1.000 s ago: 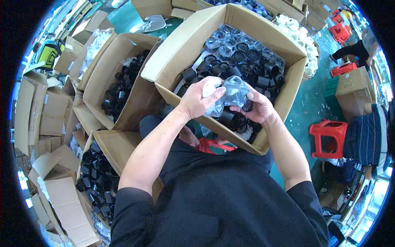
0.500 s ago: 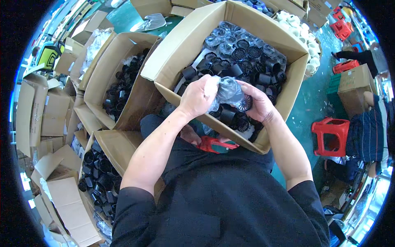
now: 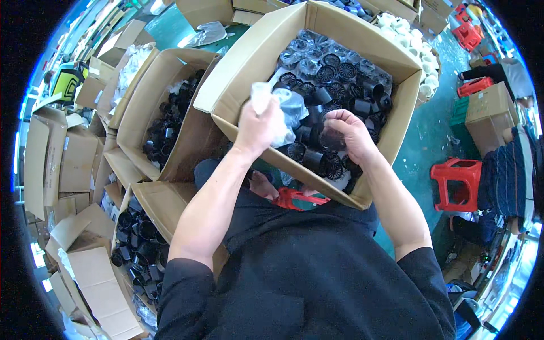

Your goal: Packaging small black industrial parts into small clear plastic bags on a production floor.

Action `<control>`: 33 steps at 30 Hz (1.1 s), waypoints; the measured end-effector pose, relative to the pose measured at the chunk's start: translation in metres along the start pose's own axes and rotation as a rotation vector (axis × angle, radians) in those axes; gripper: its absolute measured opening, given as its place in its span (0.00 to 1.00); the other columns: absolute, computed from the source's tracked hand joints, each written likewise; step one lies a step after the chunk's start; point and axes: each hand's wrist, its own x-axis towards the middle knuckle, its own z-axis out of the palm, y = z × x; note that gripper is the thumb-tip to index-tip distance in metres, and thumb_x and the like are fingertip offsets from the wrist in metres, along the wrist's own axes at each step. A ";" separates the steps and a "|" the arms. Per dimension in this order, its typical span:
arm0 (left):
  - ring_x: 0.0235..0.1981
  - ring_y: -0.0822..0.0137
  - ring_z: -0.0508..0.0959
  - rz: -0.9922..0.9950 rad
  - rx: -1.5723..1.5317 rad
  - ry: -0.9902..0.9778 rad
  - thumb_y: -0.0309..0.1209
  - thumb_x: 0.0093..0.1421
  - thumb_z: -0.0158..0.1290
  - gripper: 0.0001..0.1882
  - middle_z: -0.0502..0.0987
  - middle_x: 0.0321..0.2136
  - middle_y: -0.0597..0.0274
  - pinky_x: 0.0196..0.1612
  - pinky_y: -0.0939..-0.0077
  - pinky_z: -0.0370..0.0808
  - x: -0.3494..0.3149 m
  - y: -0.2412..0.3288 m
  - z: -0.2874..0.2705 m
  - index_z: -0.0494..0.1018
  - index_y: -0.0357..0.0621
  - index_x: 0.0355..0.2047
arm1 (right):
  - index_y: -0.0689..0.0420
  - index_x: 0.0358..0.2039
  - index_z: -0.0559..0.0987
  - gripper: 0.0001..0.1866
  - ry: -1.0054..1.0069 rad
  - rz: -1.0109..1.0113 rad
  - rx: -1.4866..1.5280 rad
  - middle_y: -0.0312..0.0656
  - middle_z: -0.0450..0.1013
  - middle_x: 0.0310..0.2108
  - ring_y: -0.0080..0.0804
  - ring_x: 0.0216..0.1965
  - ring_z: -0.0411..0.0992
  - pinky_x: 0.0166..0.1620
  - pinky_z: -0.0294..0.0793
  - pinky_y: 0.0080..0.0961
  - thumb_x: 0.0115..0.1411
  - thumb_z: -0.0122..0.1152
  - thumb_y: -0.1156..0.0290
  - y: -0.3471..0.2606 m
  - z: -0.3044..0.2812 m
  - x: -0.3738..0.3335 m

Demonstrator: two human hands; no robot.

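Observation:
My left hand (image 3: 258, 130) is closed around a bunched clear plastic bag (image 3: 292, 106), above the near left wall of a large cardboard box (image 3: 396, 161). Rounded shapes show through the film, but I cannot make out what they are. My right hand (image 3: 352, 136) pinches a dark round plastic part (image 3: 332, 139), smeared by motion, over the contents of the same box. Below both hands lie many loose black plastic cups (image 3: 313, 161) and slotted round pieces (image 3: 327, 73). Clear-wrapped parts (image 3: 309, 50) lie toward the box's far side.
Left of me stand open cartons of black parts (image 3: 139, 226), with more cardboard boxes (image 3: 73, 153) beyond. White round pieces (image 3: 422, 54) are heaped past the far right corner. A red stool (image 3: 458, 184) stands at right, near another person (image 3: 507, 175).
My hands have moved apart. The left has drawn the plastic bag to the left; the right has come away with a dark round part.

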 end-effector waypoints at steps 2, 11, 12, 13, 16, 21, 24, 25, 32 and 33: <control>0.31 0.65 0.77 -0.018 -0.001 -0.053 0.27 0.61 0.54 0.09 0.81 0.32 0.60 0.37 0.74 0.74 0.002 0.014 -0.003 0.76 0.36 0.41 | 0.58 0.46 0.77 0.10 0.019 -0.049 -0.060 0.37 0.76 0.36 0.23 0.36 0.74 0.42 0.75 0.18 0.65 0.59 0.73 0.002 0.005 -0.002; 0.28 0.70 0.74 0.078 0.036 -0.197 0.29 0.64 0.53 0.09 0.79 0.30 0.61 0.33 0.77 0.72 -0.001 0.002 0.011 0.77 0.38 0.40 | 0.58 0.46 0.77 0.10 -0.082 -0.237 -0.241 0.32 0.73 0.32 0.17 0.31 0.67 0.36 0.69 0.13 0.65 0.59 0.74 -0.002 0.031 -0.016; 0.28 0.70 0.74 0.035 -0.005 -0.211 0.29 0.64 0.53 0.09 0.79 0.30 0.60 0.32 0.78 0.72 -0.002 0.005 0.013 0.77 0.38 0.41 | 0.58 0.46 0.77 0.09 -0.117 -0.251 -0.304 0.32 0.73 0.32 0.17 0.31 0.67 0.36 0.68 0.12 0.65 0.59 0.75 -0.002 0.031 -0.016; 0.28 0.71 0.74 -0.009 -0.046 -0.225 0.29 0.64 0.52 0.10 0.79 0.30 0.60 0.32 0.78 0.72 -0.002 0.007 0.014 0.78 0.38 0.42 | 0.58 0.46 0.77 0.09 -0.153 -0.264 -0.368 0.31 0.72 0.32 0.17 0.30 0.66 0.36 0.67 0.11 0.66 0.58 0.75 -0.001 0.030 -0.017; 0.28 0.71 0.74 -0.065 -0.095 -0.229 0.29 0.65 0.51 0.10 0.79 0.30 0.60 0.32 0.79 0.72 0.001 0.011 0.014 0.78 0.38 0.42 | 0.57 0.44 0.78 0.07 -0.104 -0.257 -0.519 0.31 0.71 0.30 0.16 0.29 0.65 0.34 0.65 0.11 0.66 0.57 0.75 -0.001 0.030 -0.019; 0.28 0.73 0.74 -0.109 -0.214 -0.140 0.28 0.65 0.50 0.10 0.79 0.30 0.60 0.31 0.81 0.72 0.008 0.015 0.013 0.78 0.38 0.42 | 0.57 0.40 0.79 0.04 0.034 -0.327 -0.607 0.30 0.71 0.29 0.15 0.28 0.63 0.33 0.64 0.11 0.67 0.57 0.75 -0.001 0.030 -0.020; 0.28 0.74 0.73 -0.179 -0.366 0.006 0.29 0.65 0.50 0.09 0.78 0.29 0.61 0.30 0.81 0.71 0.012 0.027 0.011 0.77 0.37 0.38 | 0.57 0.38 0.79 0.04 0.125 -0.400 -0.546 0.29 0.71 0.28 0.15 0.28 0.63 0.32 0.64 0.12 0.67 0.57 0.74 -0.002 0.029 -0.019; 0.27 0.74 0.73 -0.260 -0.447 0.053 0.30 0.65 0.51 0.08 0.77 0.29 0.63 0.30 0.80 0.71 0.013 0.036 0.009 0.76 0.37 0.35 | 0.57 0.38 0.79 0.03 0.117 -0.380 -0.654 0.30 0.72 0.28 0.16 0.27 0.64 0.32 0.65 0.13 0.66 0.58 0.74 -0.003 0.028 -0.020; 0.26 0.73 0.73 -0.148 -0.366 0.418 0.34 0.63 0.53 0.10 0.76 0.26 0.63 0.30 0.80 0.71 0.029 -0.017 -0.017 0.75 0.38 0.33 | 0.58 0.34 0.81 0.06 -0.241 -0.909 -1.187 0.39 0.78 0.30 0.39 0.31 0.73 0.37 0.73 0.29 0.55 0.63 0.72 0.026 0.049 0.014; 0.26 0.73 0.73 -0.153 -0.320 0.479 0.34 0.63 0.53 0.10 0.76 0.25 0.63 0.29 0.80 0.71 0.030 -0.020 -0.017 0.74 0.39 0.33 | 0.57 0.31 0.82 0.06 -0.354 -1.050 -1.188 0.41 0.79 0.31 0.44 0.33 0.74 0.40 0.74 0.34 0.53 0.63 0.70 0.030 0.051 0.018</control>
